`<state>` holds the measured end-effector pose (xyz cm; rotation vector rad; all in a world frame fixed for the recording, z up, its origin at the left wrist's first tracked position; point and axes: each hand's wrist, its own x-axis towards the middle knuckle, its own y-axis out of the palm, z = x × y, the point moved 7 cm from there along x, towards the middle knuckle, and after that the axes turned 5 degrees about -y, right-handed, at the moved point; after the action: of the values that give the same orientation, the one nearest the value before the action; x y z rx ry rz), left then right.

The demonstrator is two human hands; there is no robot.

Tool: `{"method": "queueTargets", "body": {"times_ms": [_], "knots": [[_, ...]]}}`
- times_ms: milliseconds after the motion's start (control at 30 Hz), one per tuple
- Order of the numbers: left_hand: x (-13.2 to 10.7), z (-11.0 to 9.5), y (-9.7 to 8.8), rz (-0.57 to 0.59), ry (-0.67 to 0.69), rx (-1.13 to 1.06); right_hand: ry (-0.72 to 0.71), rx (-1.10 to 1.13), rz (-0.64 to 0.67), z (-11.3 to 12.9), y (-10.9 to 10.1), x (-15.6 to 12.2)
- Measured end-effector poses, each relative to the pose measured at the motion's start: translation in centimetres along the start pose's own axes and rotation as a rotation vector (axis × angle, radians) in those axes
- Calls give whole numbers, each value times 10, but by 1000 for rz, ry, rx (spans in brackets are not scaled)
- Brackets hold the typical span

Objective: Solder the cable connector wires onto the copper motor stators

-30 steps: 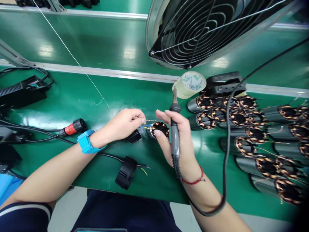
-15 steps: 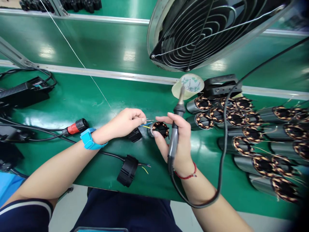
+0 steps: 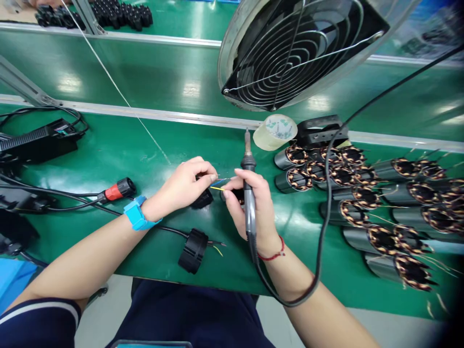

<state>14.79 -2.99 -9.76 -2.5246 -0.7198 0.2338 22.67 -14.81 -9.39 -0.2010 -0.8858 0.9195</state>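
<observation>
My left hand (image 3: pixel 190 182) is closed, its thumb and forefinger pinching thin wires (image 3: pixel 217 181), blue and yellow among them. A soldering iron (image 3: pixel 249 203) rests upright in my right hand (image 3: pixel 263 205), tip pointing away from me. The thumb and fingertips of that same hand close near the end of the yellow wire. Behind those fingers a copper-wound stator (image 3: pixel 238 194) is mostly hidden. Beneath my left hand sits a black plastic cap (image 3: pixel 203 199), partly covered. Nearer me lies another black cap (image 3: pixel 193 251) on a cable, with bare-ended wires sticking out.
Many wound stators (image 3: pixel 384 239) fill the right side. A tape roll (image 3: pixel 274 132) stands below the caged fan (image 3: pixel 290 63). The iron's cord (image 3: pixel 324 241) loops over my right forearm. Left are a red-black connector (image 3: pixel 118 191) and a black box (image 3: pixel 39 142). A thin pale strand (image 3: pixel 119 91) hangs diagonally.
My right hand has shifted left, and its fingertips now meet the yellow wire. The soldering iron moved left with it, its tip now beside the tape roll. The whole view has shifted slightly.
</observation>
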Motion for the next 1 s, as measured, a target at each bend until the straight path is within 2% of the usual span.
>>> {"method": "queueTargets", "body": {"times_ms": [100, 167, 267, 367, 533, 700, 1000], "knots": [[-10, -15, -1, -26, 109, 146, 121, 160, -27, -9, 1, -3], [-14, -20, 1, 0, 123, 199, 188, 247, -45, -13, 1, -5], [-16, -21, 3, 21, 104, 143, 235, 321, -60, -14, 1, -4], [-13, -16, 3, 28, 39, 60, 257, 363, -70, -16, 1, -3], [-9, -10, 5, 24, -18, 63, 291, 434, -52, -21, 2, -5], [-10, -11, 7, 64, -29, 42, 297, 499, -54, -20, 2, -6], [-10, -9, 11, 134, -33, -62, 276, 479, -50, -18, 0, -6]]}}
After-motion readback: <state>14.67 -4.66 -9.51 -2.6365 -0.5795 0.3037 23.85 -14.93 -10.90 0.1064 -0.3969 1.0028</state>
